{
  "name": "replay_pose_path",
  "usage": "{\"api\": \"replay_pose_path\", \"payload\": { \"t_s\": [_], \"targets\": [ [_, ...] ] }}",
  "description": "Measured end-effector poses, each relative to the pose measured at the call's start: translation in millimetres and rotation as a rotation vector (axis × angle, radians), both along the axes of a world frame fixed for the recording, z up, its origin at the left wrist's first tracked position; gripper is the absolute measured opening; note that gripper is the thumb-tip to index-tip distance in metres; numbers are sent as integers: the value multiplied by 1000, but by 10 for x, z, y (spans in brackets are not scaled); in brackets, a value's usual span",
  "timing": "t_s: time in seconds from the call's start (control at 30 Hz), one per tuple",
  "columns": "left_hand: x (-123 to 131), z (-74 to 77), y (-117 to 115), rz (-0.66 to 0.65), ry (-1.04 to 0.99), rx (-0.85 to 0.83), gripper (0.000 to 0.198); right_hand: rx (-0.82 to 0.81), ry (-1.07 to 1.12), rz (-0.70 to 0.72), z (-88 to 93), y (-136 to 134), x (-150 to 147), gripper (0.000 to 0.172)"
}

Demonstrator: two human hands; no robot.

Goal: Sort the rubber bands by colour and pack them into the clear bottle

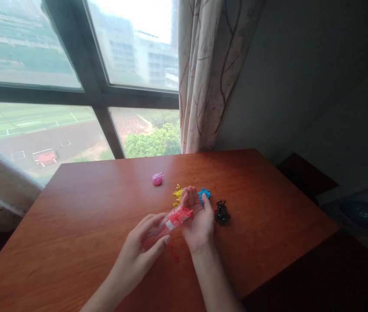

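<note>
My left hand (137, 249) is wrapped round a clear plastic jar (163, 229), which is tilted with its mouth toward the right. Red rubber bands (186, 212) bunch at that mouth, against my right palm. My right hand (200, 227) is turned palm up with its fingers stretched out, just beside the jar. Beyond its fingers lie a pile of yellow rubber bands (178, 194) and a blue pile (204, 194). To the right of my wrist sits a black pile (222, 212). A few loose red bands (175, 255) rest on the table below the jar.
A small pink rounded piece (157, 179), perhaps a lid, lies toward the back of the wooden table (83, 208). Behind the table are a window (145, 97) and a patterned curtain (200, 78). The table's right edge runs diagonally toward a dark area.
</note>
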State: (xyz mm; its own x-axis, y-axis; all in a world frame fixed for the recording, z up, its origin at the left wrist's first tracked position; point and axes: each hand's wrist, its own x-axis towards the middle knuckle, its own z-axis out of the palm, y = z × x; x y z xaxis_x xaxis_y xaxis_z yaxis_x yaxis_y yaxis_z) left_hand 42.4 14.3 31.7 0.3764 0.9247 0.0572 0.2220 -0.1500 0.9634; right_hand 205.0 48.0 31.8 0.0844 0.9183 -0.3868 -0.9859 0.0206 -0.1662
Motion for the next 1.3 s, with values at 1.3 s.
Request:
{"api": "replay_pose_path", "payload": {
  "t_s": [1.3],
  "targets": [
    [-64, 14, 56, 258, -380, -253, 49, 525, -2222, 754, 195, -630, 120, 48]
  ]
}}
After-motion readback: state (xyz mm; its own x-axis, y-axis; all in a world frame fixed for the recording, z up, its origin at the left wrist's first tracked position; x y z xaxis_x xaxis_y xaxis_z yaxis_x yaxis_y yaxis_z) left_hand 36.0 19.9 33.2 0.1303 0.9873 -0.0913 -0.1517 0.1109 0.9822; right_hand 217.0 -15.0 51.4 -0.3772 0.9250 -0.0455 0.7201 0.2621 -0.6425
